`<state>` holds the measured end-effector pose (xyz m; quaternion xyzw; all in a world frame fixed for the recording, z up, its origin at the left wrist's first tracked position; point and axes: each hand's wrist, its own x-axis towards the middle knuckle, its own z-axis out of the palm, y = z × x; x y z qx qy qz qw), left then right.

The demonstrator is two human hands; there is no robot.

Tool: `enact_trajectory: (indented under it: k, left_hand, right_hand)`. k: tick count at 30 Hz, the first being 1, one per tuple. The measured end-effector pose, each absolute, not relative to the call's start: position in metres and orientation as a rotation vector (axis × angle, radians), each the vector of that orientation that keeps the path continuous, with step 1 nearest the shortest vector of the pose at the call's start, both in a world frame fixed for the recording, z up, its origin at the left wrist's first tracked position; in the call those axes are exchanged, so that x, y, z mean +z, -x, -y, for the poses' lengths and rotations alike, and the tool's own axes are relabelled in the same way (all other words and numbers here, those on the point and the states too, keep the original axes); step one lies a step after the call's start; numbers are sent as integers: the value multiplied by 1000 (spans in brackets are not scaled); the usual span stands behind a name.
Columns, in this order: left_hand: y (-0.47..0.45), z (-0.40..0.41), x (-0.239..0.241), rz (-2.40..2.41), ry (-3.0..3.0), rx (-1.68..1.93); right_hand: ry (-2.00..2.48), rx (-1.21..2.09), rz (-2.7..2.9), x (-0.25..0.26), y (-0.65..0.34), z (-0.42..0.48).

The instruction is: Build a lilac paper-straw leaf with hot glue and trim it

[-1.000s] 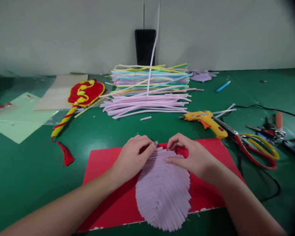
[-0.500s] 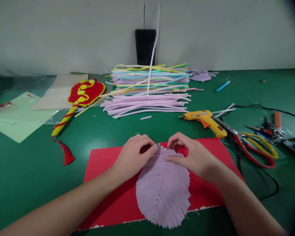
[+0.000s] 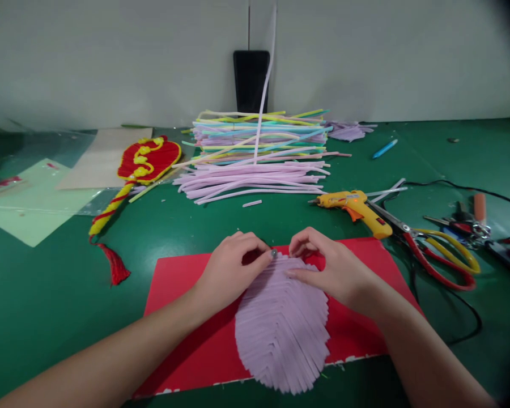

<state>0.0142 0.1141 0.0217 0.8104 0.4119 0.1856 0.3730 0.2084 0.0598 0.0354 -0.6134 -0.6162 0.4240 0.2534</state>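
Note:
A lilac oval, leaf-like panel [image 3: 283,317] of slanted pipe cleaners lies on a red board [image 3: 187,317], its lower end past the board's front edge. At the panel's top left edge, my left hand [image 3: 236,266] is closed in a pinch, thumb against the bent forefinger. My right hand [image 3: 335,269] grips the top right edge, thumb lying on the strips and the other fingers curled at the rim. Fingertips of both hands are partly hidden.
Behind the board lie lilac pipe cleaners [image 3: 255,181] and a multicoloured pile [image 3: 263,136]. To the right are a yellow glue gun [image 3: 352,209], scissors [image 3: 444,258], keys [image 3: 471,226] and a blue pen [image 3: 385,149]. A red-yellow tasselled fan [image 3: 148,160] is left; a phone [image 3: 251,79] leans behind.

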Motion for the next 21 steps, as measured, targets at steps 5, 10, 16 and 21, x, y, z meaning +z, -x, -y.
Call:
enact_trajectory:
  k: [5, 10, 16, 21]
  left_hand:
    - [-15, -115, 20, -1054, -2075, 475]
    - [-14, -115, 20, -1050, -2075, 472]
    - [-15, -114, 21, -1053, -2059, 487]
    - [-14, -114, 22, -1046, -2057, 475]
  right_hand:
    - [1661, 1156, 1673, 36, -208, -60]
    - [1662, 1164, 1661, 36, -208, -60]
    - [1643, 1169, 1655, 35, -208, -60]
    - [1636, 1176, 1646, 37, -205, -60]
